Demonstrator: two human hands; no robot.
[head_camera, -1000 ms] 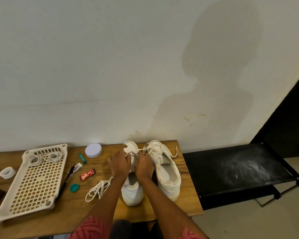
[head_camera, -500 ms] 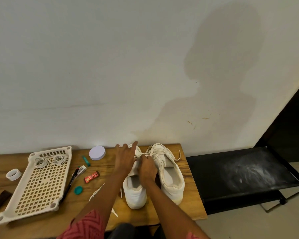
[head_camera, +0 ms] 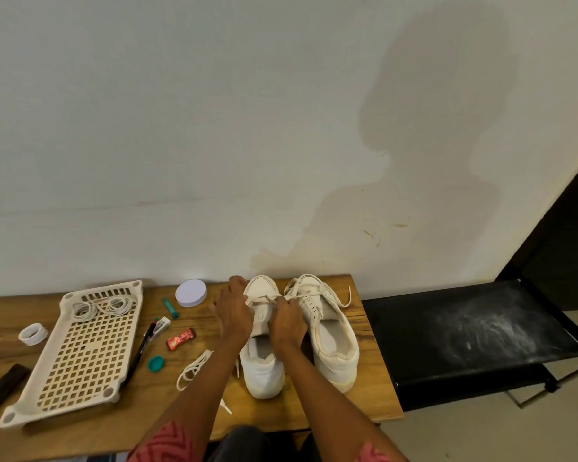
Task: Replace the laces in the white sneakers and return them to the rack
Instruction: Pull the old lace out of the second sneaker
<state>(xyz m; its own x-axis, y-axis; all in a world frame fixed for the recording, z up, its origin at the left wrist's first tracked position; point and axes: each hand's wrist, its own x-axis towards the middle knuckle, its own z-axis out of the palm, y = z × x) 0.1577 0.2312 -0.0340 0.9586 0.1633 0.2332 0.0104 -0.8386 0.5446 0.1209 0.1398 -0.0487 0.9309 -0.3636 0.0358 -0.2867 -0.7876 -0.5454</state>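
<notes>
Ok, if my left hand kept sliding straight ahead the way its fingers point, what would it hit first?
Probably the wall. Your left hand lies along the left sneaker, its fingers aimed past the toe at the table's back edge. Only a short strip of bare wood seems to lie between, though depth is unclear.

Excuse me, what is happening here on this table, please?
A person is lacing a pair of white sneakers on a wooden table. Both hands work at the lace over the tongue of the left sneaker: the left hand and the right hand each appear to pinch it. The right sneaker beside it is already laced. A loose white lace lies on the table, and more coiled laces rest on the cream plastic rack.
</notes>
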